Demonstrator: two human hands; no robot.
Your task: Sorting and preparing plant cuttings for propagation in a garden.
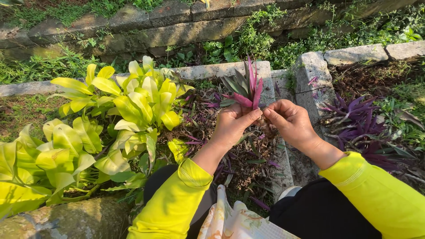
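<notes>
The plant cutting (pixel 245 88) sat between the left hand (pixel 232 126) and right hand (pixel 290 121). A leafy shrub (pixel 133 106) stood at nine o'clock of them. A stone curb (pixel 354 55) lay at two o'clock.

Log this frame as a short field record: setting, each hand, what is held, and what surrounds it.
setting: garden bed edged with stone curbs
left hand: gripping the base of a purple-and-green plant cutting
right hand: pinching the cutting's lower stem, fingertips meeting the left hand
cutting: upright, leaves pointing away from the person
left of hands: yellow-green leafy shrub
right of hands: purple-leaved plants in the soil
sleeves: bright yellow
</notes>
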